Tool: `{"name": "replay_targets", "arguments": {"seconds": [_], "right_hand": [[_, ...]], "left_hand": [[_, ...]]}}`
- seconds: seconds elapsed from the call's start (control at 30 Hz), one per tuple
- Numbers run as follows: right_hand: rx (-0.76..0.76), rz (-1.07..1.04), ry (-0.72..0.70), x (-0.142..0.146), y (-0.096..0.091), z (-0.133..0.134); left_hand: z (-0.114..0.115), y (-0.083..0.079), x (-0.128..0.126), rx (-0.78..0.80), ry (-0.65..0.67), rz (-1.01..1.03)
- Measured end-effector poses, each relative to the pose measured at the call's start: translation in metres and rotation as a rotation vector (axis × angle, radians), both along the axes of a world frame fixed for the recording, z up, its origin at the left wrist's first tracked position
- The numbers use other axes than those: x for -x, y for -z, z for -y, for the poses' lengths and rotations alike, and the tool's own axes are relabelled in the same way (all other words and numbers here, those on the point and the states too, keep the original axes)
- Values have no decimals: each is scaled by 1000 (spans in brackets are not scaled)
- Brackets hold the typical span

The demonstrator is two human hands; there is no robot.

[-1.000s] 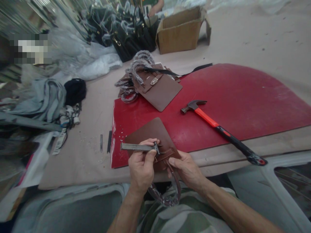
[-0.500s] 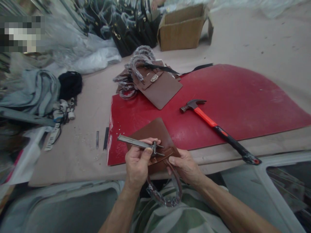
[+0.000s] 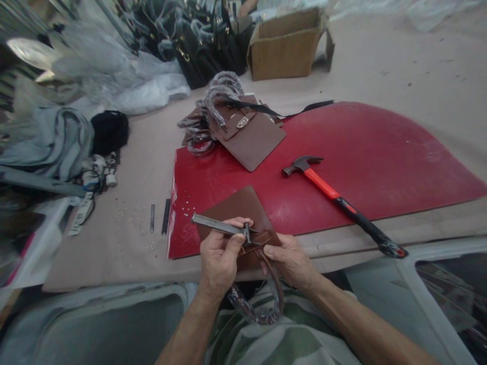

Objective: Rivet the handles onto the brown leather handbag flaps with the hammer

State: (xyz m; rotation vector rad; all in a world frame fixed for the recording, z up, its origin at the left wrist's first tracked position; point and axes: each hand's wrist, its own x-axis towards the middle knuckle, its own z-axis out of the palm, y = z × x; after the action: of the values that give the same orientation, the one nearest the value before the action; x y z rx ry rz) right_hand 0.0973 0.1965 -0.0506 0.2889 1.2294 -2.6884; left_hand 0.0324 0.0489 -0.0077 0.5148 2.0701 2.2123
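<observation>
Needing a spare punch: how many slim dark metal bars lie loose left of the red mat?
2: a thin bar and a wider one, side by side beside the red mat's left edge; clutter may hide more.

Both bare forearms converge at the near edge of the worktop [image 3: 125,243]. The left hand [image 3: 220,256] is fisted, thumb pressed to forefinger on top. The right hand [image 3: 291,261], just beside it, points its thumb leftward, fingers tucked under, out of sight.

Your brown leather panel [image 3: 238,205]: flat, lower centre of frame, plastic-wrapped handle [image 3: 262,313] hanging off its near edge. Your grey metal tool [image 3: 216,226]: nearly level, tip at the panel's near end.
</observation>
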Motion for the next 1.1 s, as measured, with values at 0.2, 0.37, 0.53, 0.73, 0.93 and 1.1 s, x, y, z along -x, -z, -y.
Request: {"name": "replay_targets", "arguments": {"seconds": [0.2, 0.37, 0.53, 0.73, 0.93, 1.1], "right_hand": [[-4, -49, 0, 0, 3, 0], [-55, -57, -51, -1, -6, -5], [-123, -66, -65, -1, -15, -9], [-122, -116, -50, -3, -22, -6], [-108, -79, -41, -5, -27, -4], [-75, -53, -30, -6, -24, -1]], "left_hand": [[-1, -2, 0, 55, -8, -46], [-1, -7, -1, 177, -18, -112], [-4, -16, -1, 200, -27, -150], [-5, -20, -5, 211, -37, -179], [-4, -19, -9, 284, -57, -261], [-5, -18, -10, 342, -59, -333]]}}
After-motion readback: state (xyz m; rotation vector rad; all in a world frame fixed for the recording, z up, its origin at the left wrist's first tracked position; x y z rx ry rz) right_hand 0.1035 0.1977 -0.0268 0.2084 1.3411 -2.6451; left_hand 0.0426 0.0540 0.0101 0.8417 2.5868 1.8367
